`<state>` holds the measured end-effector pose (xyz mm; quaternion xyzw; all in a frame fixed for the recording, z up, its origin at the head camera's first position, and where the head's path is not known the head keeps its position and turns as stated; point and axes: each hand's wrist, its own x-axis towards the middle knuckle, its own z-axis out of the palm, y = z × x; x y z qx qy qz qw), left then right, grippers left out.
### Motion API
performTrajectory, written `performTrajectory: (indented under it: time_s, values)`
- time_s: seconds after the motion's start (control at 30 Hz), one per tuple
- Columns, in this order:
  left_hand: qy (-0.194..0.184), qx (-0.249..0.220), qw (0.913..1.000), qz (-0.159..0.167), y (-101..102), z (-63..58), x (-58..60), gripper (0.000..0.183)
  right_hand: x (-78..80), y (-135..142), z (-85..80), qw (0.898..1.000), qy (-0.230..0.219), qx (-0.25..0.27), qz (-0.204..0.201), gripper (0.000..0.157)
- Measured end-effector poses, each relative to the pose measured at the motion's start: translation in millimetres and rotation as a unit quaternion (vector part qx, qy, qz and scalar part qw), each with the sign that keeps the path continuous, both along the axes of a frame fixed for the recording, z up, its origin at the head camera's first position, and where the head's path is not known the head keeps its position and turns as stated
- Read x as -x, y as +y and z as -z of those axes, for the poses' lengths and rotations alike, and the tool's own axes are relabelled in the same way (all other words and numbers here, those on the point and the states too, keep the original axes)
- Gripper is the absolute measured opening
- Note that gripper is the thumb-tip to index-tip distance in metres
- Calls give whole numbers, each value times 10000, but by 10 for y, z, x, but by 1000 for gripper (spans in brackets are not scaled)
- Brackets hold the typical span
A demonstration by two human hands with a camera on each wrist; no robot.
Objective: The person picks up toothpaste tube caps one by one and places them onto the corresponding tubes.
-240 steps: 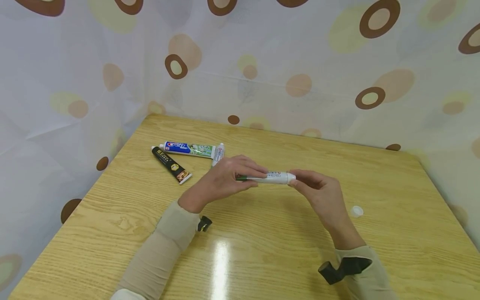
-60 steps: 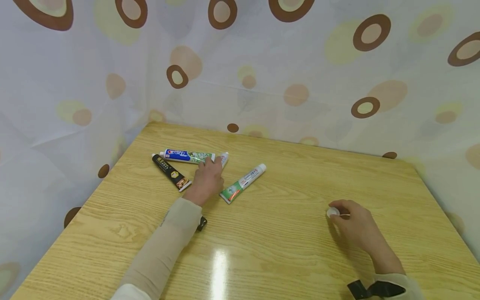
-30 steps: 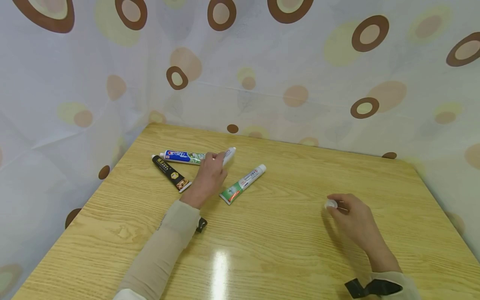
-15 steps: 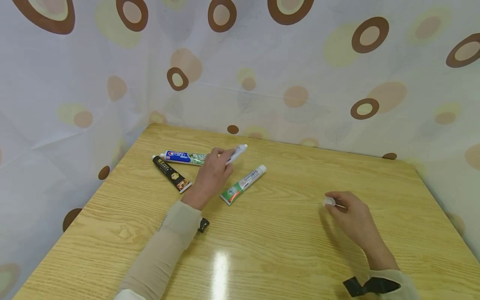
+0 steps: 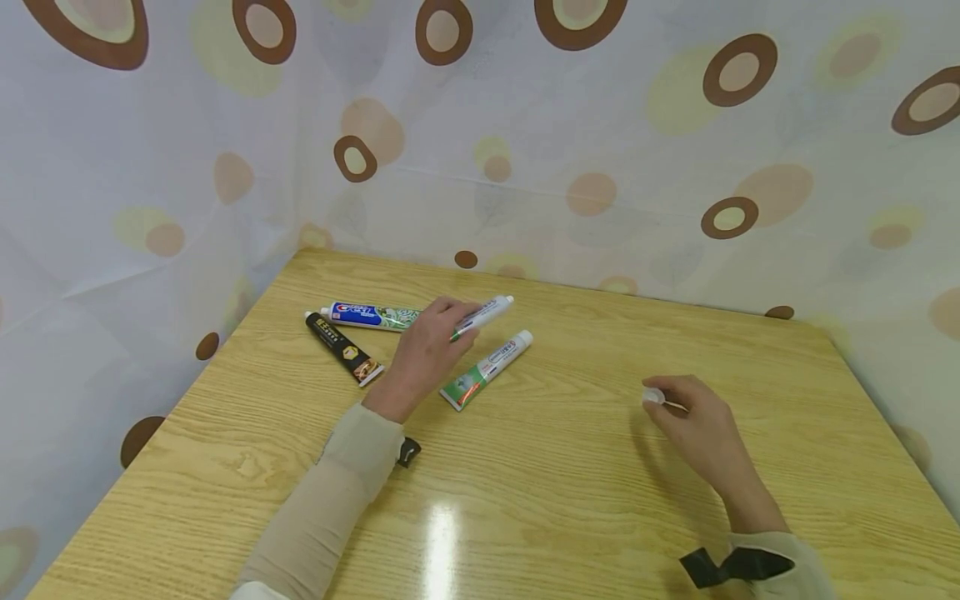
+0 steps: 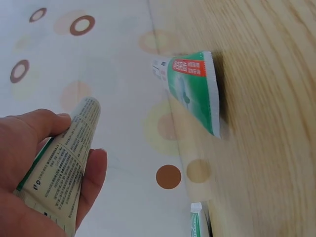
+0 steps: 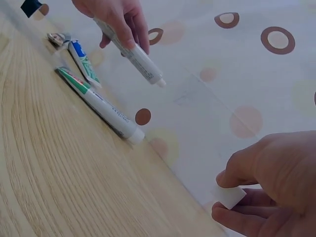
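My left hand (image 5: pixel 427 354) grips a white and green toothpaste tube (image 5: pixel 489 312) raised over the table, its narrow nozzle bare and pointing to the far right. In the left wrist view the thumb and fingers wrap the tube's (image 6: pixel 69 158) printed back. On the right, my right hand (image 5: pixel 697 429) pinches a small white cap (image 5: pixel 652 396) between thumb and fingertips, above the table. Seen from the right wrist, the cap (image 7: pixel 230 196) sits at the fingertips. A second white and green toothpaste tube (image 5: pixel 487 369), with its cap on, lies below the held one.
A blue and green toothpaste tube (image 5: pixel 367 316) and a black toothpaste tube (image 5: pixel 341 346) lie at the left on the wooden table (image 5: pixel 555 475). A patterned white curtain (image 5: pixel 540 125) stands behind and at the sides of the table.
The capped tube, earlier in both hands, lies on the table. My left hand has lifted another tube and carried it rightward; my right hand has picked up the loose cap and moved slightly left.
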<state>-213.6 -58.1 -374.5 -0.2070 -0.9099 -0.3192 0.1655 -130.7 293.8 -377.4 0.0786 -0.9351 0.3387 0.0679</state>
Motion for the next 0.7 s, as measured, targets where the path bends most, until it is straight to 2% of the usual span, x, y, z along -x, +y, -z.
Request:
performTrajectory:
  time_s: [0.4,0.57,0.7]
  values:
    - [514,-176,9972,518,42,-86,-32,32,34,-90,-66,9972,-433,605,76,39]
    - [802,-399,9917,916,63,-107,-41,30,58,-135,-70,9927,-530,1079,-73,41]
    - [980,-627,9854,1247,80,-134,-51,29,87,-175,-84,9916,-428,1214,-160,49]
